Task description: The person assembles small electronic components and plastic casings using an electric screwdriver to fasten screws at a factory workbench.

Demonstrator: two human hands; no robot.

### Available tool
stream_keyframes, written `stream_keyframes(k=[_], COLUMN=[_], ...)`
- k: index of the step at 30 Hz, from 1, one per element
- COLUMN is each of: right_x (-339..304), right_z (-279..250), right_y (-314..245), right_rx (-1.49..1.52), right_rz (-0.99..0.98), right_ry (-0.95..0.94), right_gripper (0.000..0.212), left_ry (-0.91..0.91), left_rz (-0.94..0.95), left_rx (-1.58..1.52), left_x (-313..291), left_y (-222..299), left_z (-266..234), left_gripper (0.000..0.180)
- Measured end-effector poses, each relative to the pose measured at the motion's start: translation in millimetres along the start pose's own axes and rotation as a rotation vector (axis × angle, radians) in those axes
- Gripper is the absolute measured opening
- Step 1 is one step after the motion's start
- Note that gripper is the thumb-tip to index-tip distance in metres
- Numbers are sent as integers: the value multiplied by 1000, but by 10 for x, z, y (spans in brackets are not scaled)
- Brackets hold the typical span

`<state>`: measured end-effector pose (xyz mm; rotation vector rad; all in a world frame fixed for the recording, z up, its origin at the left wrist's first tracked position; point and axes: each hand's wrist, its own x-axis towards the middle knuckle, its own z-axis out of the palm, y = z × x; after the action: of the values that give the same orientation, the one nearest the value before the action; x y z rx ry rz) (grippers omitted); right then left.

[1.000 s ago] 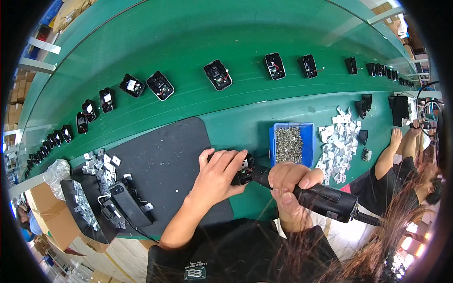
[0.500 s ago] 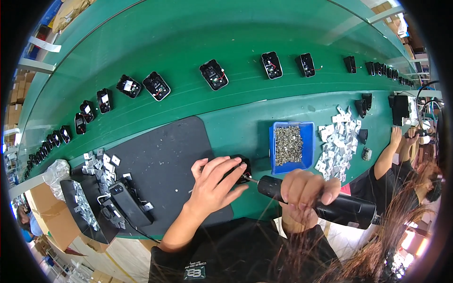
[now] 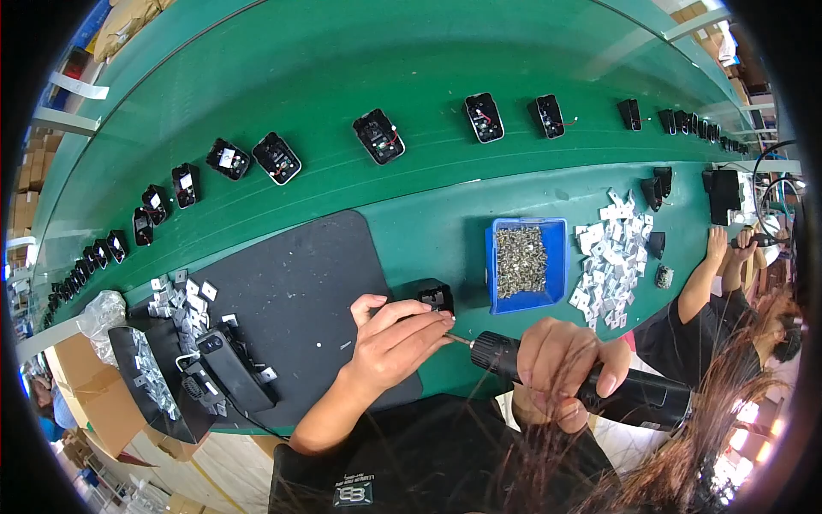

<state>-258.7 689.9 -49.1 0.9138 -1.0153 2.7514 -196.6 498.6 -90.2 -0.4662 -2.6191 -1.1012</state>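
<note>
My right hand [image 3: 565, 364] is wrapped round a black electric screwdriver [image 3: 638, 396], whose thin metal bit points left. My left hand [image 3: 396, 343] has its fingers drawn together by the bit's tip; whatever they pinch is too small or hidden to make out. Just beyond those fingertips a black plastic housing [image 3: 435, 294] sits on the green bench [image 3: 445, 214], partly covered by the hand. To its right, a blue bin [image 3: 558, 265] holds many small metal screws [image 3: 520, 261].
Black housings [image 3: 378, 137] line the green conveyor belt [image 3: 325, 184] beyond the bench. Metal plates [image 3: 612, 257] lie heaped at right, others [image 3: 184, 300] at left. A dark mat [image 3: 300, 283] bears a black device [image 3: 231, 368]. Another person's hand [image 3: 717, 244] works at far right.
The screwdriver bit has drawn back from the housing. My left fingers have closed together near its tip, uncovering more of the housing. Housings on the belt have shifted slightly left.
</note>
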Motion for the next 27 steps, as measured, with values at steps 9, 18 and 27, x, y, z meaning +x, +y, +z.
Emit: stream_keyframes(k=[9,18,27], right_x=[-142,-174,-163], right_z=[-6,-101,-160], right_y=[128,253,302], right_rx=[-124,-268,-277], right_rz=[99,142,116], right_ry=[140,111,87], right_gripper=[39,40,39], left_ry=[-239,-283,-291], left_rz=[-218,-226,-214], left_rx=[82,159,160], left_x=[1,55,100], left_y=[-18,-35,-22], left_z=[6,146,168], left_gripper=[83,74,74])
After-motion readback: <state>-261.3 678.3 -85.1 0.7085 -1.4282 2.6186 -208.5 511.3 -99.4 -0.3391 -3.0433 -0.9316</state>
